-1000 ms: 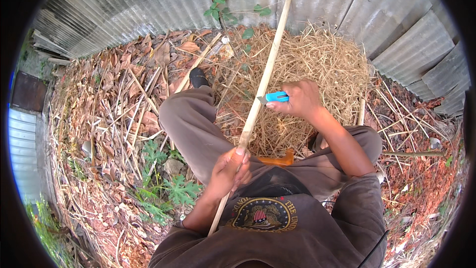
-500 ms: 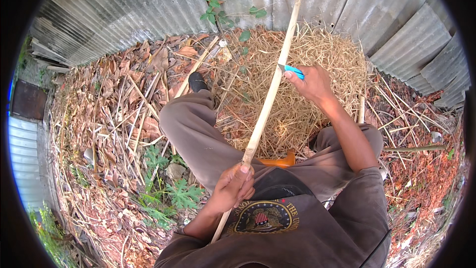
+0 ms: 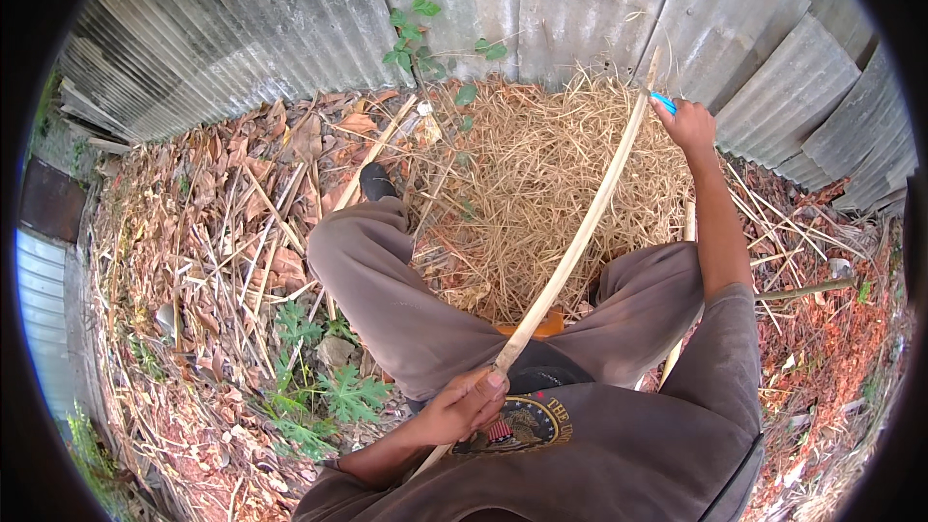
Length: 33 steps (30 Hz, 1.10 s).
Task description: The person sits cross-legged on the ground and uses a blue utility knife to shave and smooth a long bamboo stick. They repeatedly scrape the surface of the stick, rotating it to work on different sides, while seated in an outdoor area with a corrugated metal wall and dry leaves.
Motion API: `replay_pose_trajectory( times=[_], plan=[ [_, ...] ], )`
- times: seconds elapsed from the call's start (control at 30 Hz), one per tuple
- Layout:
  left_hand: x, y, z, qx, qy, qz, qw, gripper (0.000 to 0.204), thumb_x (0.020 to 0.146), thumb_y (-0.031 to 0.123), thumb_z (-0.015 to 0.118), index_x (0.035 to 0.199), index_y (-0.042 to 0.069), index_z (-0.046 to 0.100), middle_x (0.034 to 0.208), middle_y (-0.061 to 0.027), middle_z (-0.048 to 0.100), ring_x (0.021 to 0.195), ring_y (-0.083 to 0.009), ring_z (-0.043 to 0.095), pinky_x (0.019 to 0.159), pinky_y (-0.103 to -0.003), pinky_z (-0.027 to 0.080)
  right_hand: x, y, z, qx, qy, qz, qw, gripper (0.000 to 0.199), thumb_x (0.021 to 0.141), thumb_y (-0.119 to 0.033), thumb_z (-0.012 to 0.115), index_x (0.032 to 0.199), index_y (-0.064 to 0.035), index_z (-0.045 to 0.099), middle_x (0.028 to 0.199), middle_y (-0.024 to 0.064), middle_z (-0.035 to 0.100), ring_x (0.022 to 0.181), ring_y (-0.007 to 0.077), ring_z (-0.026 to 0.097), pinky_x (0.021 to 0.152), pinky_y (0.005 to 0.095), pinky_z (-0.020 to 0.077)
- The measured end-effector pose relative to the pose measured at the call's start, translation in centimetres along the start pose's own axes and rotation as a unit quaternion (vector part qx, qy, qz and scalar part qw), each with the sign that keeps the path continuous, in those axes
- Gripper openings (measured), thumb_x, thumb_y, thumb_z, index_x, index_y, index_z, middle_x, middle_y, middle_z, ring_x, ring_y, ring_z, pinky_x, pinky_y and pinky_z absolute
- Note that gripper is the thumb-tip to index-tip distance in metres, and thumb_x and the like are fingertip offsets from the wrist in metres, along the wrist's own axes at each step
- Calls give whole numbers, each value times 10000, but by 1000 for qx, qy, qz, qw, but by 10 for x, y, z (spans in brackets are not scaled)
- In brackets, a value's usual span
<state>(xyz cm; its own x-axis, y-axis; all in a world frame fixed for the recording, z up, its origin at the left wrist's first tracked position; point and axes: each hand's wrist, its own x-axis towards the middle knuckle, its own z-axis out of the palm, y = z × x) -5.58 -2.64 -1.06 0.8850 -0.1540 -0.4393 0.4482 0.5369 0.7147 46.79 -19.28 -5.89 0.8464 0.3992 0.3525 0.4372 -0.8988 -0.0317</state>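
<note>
I sit with my knees apart on the ground. My left hand [image 3: 466,408] grips the near end of a long pale stick [image 3: 570,253] close to my belly. The stick slants up and away to the right over a heap of dry straw [image 3: 527,174]. Out at the stick's far end, my right hand [image 3: 688,122] is stretched forward and closed on a blue-handled tool [image 3: 663,101]. The tool's blade is hidden by the hand and the stick's tip.
A corrugated metal fence [image 3: 541,0] curves round the back. Dead leaves and cut sticks [image 3: 251,222] litter the ground at left, with small green plants [image 3: 324,396] near my left knee. More thin sticks [image 3: 802,232] lie at right. An orange object [image 3: 541,326] shows between my legs.
My right hand with the blue tool has slid along the stick from its middle out to the far end. My arm is now stretched; the left hand kept its hold.
</note>
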Motion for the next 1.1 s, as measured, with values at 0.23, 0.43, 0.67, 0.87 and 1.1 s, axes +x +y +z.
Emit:
replay_pose_trajectory(
  times=[0.23, 0.43, 0.67, 0.87, 1.1],
  plan=[
    [-63, 1, -5, 164, 93, -17, 982, 362, 1055, 305, 302, 812, 70, 431, 525, 11, 375, 398, -92, 322, 432, -236, 282, -37, 105, 38, -93, -152, 247, 953, 874, 826, -792, 342, 1015, -20, 703, 999, 231, 686, 966, 359, 672, 815, 470, 519],
    [6, 13, -33, -1, 147, 40, 988, 340, 1049, 330, 335, 841, 79, 430, 482, 3, 345, 348, -91, 274, 400, -237, 273, -40, -14, -32, 32, -159, 86, 983, 857, 804, -815, 362, 737, -26, 689, 753, 218, 672, 786, 385, 674, 712, 480, 510],
    [37, 36, -29, 23, 121, 123, 985, 354, 1048, 334, 350, 830, 68, 438, 488, 12, 349, 355, -77, 290, 370, -221, 274, -147, -174, -84, 270, -126, -302, 906, 664, 786, -700, 576, 575, -70, 595, 457, 94, 519, 429, 285, 563, 452, 410, 443],
    [40, 38, -28, 110, 159, 142, 971, 405, 1047, 349, 350, 767, 71, 442, 503, 28, 380, 377, -49, 328, 364, -213, 282, -175, -191, -85, 278, -85, -366, 884, 704, 751, -765, 553, 563, -88, 603, 434, 74, 523, 396, 254, 571, 408, 370, 444],
    [40, 28, -29, 151, 181, 165, 958, 362, 1038, 349, 384, 819, 66, 442, 501, 20, 351, 377, -64, 295, 409, -213, 285, -155, -190, -73, 234, -79, -270, 931, 707, 756, -770, 533, 543, -100, 603, 423, 74, 516, 380, 245, 553, 392, 374, 423]
  ],
)
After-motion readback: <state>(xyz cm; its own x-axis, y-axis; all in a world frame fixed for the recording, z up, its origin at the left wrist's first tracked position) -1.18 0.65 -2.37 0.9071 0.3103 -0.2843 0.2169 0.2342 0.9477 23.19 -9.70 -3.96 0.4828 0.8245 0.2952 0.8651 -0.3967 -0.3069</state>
